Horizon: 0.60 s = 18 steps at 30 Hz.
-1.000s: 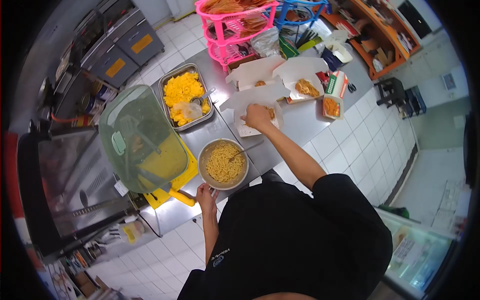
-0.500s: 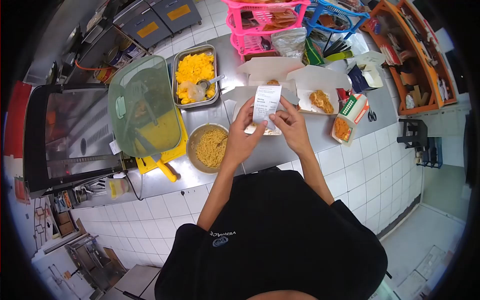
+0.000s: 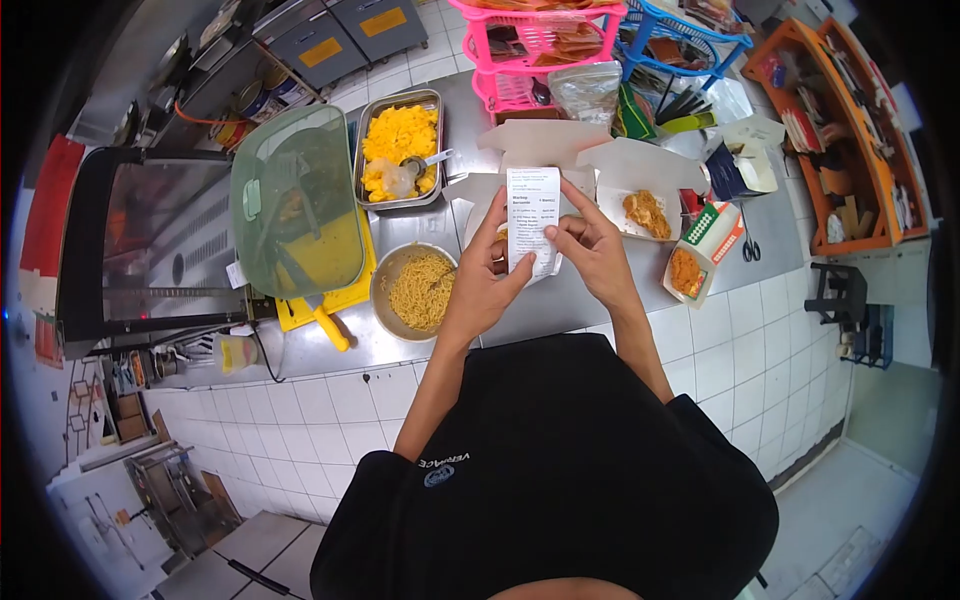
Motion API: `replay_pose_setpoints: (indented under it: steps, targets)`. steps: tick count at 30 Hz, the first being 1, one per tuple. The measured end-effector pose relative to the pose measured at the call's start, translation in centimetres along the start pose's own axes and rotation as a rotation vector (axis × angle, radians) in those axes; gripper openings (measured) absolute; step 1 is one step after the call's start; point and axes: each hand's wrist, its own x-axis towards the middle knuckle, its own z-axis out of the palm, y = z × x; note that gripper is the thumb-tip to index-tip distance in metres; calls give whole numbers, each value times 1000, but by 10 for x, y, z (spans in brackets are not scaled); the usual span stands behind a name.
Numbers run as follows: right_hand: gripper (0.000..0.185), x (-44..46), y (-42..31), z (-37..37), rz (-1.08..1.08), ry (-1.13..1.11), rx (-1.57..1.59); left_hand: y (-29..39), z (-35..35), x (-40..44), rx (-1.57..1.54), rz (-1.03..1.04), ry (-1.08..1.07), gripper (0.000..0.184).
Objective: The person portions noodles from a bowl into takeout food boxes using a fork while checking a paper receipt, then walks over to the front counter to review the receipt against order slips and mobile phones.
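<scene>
A printed paper receipt [image 3: 533,215] is stretched upright between my two hands, its text facing me. My left hand [image 3: 487,270] pinches its left edge and lower part, while my right hand [image 3: 592,250] grips the right edge with the thumb on the print. Behind the receipt stands an open white takeaway box [image 3: 545,140], its contents mostly hidden. To its right, a second open box [image 3: 640,165] holds fried chicken [image 3: 647,214]. A red, green and white carton [image 3: 718,230] with another fried piece [image 3: 687,272] lies nearer the front edge.
A bowl of noodles [image 3: 420,290] sits left of my hands. Beyond it is a steel tray of scrambled egg [image 3: 402,132] with a scoop. A clear lid [image 3: 300,200] covers part of a yellow board with a knife [image 3: 328,326]. Scissors [image 3: 750,248] lie right; pink baskets [image 3: 545,50] stand behind.
The receipt has gone from bent and tilted to flatter and straighter, showing more of its print. Both hands stay on it, and the camera view has shifted slightly.
</scene>
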Motion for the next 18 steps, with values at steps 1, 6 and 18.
replay_pose_setpoints:
  steps: [1, 6, 18]
  targets:
    - [61, 2, -2, 2, 0, 13, 10, 1, 0, 0, -31, -20, -13, 83]
    - [58, 7, -6, 4, 15, 36, 5, 0, -1, 0, -31, 1, 8, 83]
    - [57, 13, -4, 0, 9, 14, -16, -3, -1, 2, -56, -8, 16, 83]
